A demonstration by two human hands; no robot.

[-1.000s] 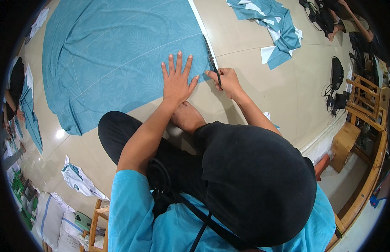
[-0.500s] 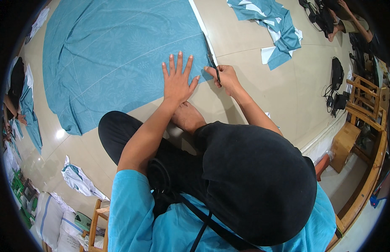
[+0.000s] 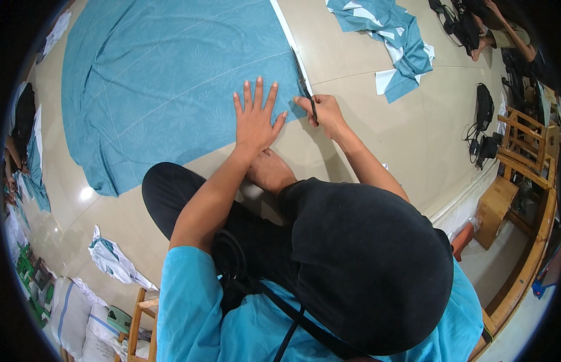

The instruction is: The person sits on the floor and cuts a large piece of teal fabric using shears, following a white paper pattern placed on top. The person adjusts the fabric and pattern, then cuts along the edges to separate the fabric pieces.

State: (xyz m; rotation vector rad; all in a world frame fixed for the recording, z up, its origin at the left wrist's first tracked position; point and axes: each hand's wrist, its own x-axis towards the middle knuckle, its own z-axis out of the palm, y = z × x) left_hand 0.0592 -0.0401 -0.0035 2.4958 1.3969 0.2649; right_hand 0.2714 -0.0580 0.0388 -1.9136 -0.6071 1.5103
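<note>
A large piece of teal leaf-patterned fabric (image 3: 147, 90) lies spread on the floor, marked with thin pale lines and bordered by a white strip (image 3: 283, 27) on the right. My left hand (image 3: 256, 120) lies on it, fingers spread. My right hand (image 3: 322, 111) grips black scissors (image 3: 301, 72), whose long blades run along the fabric's right edge beside the white strip. My bare foot (image 3: 271, 172) is tucked just below my left wrist, beside my dark-clothed knee (image 3: 172, 187).
Teal-and-white cloth pieces (image 3: 401, 54) and a white garment (image 3: 114, 256) lie on the tiled floor. Black bags (image 3: 482, 108), wooden stools (image 3: 522, 136) and a cardboard box (image 3: 494, 205) line the right; sacks (image 3: 72, 314) sit lower left. People (image 3: 18, 133) sit at far left and upper right.
My right hand and the scissors have shifted slightly up along the fabric edge since a second ago. My left hand stays spread. The hands of a person at far left have moved.
</note>
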